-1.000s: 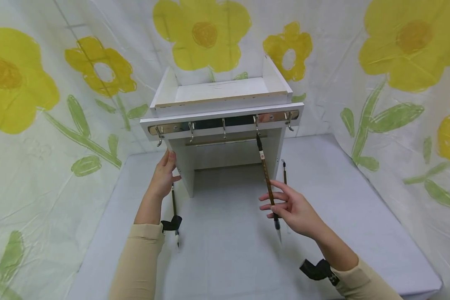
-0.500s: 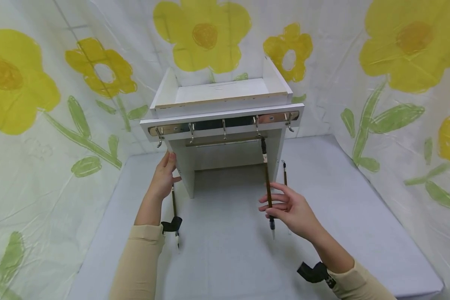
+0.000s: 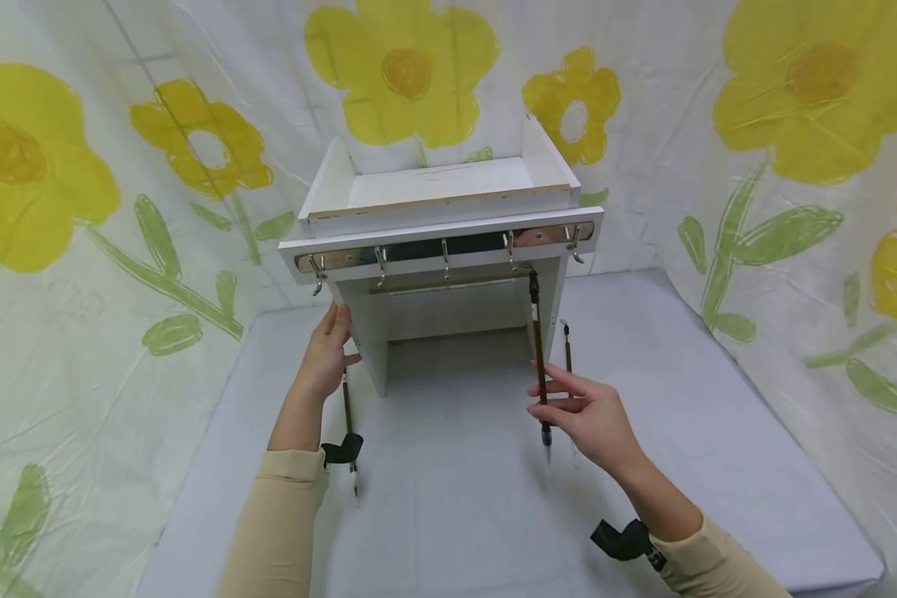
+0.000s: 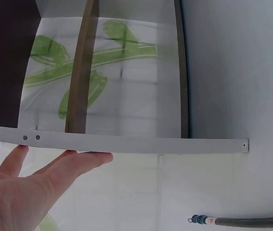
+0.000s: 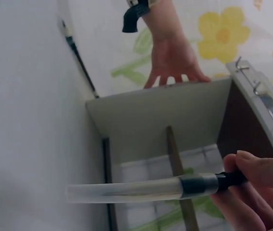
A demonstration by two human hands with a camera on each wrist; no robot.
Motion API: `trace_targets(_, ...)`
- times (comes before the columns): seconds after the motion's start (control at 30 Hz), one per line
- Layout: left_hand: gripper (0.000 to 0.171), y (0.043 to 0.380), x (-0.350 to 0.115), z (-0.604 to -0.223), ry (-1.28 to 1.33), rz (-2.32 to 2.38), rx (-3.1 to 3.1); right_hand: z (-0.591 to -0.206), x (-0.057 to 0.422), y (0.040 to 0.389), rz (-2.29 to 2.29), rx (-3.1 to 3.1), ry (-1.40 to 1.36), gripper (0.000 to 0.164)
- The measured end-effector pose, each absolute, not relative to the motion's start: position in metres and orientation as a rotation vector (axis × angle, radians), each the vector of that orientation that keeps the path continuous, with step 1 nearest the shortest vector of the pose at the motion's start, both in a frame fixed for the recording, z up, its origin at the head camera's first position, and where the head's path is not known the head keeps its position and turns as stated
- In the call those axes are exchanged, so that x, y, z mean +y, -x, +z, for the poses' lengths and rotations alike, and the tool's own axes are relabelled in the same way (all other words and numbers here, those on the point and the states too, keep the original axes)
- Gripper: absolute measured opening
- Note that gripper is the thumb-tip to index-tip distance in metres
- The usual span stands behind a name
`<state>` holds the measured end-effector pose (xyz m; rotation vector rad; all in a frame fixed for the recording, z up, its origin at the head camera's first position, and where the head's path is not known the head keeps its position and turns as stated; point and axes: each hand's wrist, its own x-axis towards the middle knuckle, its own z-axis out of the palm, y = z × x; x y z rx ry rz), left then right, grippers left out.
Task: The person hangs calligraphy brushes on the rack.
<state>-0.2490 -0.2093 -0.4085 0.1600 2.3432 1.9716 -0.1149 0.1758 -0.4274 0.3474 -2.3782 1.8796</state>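
My right hand pinches a calligraphy brush near its lower end. The brush stands nearly upright, its clear-capped tip pointing down and its hanging loop up under the hook rail. In the head view that top end overlaps the space just right of the fourth hook. My left hand rests against the outer face of the white shelf's left side panel; in the left wrist view, extended fingers touch the panel edge.
One more brush lies on the white-covered table left of the shelf, partly behind my left wrist. Another brush lies to the right, partly behind my right hand. A flower-printed curtain encloses the back and sides.
My right hand has moved slightly right with the brush, whose top has shifted from the fourth hook to its right. The brush now stands more upright. My left hand stays put.
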Motion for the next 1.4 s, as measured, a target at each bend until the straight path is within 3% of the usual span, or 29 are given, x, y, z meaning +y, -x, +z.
trace_targets(0.3, 0.065, 0.239, -0.204, -0.392, -0.147, 1.949, 2.335, -0.431, 0.175, 0.116, 1.879, -2.425, -0.352, 0.065)
trace_targets(0.73, 0.063, 0.251, -0.21, -0.408, -0.155, 1.991, 2.317, -0.431, 0.173, 0.117, 1.863, -2.468, -0.363, 0.065)
trace_targets(1.1, 0.065, 0.23, -0.201, -0.381, -0.159, 1.971, 2.313, -0.431, 0.17, 0.121, 1.85, -2.493, -0.34, 0.064)
trace_targets(1.4, 0.064, 0.243, -0.206, -0.399, -0.153, 1.957, 2.337, -0.436, 0.168, 0.13, 1.873, -2.486, -0.325, 0.064)
